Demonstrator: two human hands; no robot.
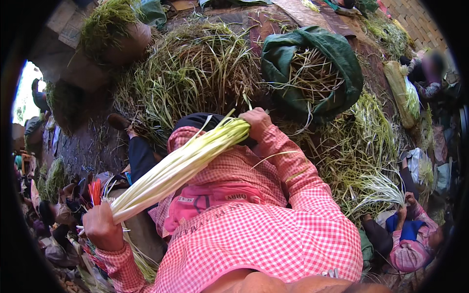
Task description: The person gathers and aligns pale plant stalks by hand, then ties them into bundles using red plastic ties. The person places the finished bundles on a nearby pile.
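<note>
A thick bundle of long, thin plant stalks (179, 170), white at one end and yellow-green at the other, stretches slantwise across my lap. My left hand (102, 227) is closed around its white end at the lower left. Up at the green end, my right hand (256, 122) grips the stalks with its fingers curled in. One loose green stalk (274, 157) hangs across my right sleeve. Red strands (94, 192) stick up just behind my left hand; what they belong to is hidden.
Before me lies a heap of green and dry stalks (190, 69). A green woven sack (348, 73) of brown stalks stands at its right. Loose stalks (366, 139) cover the floor further right. A co-worker (410, 238) holds white stalks at the lower right; other people sit at left.
</note>
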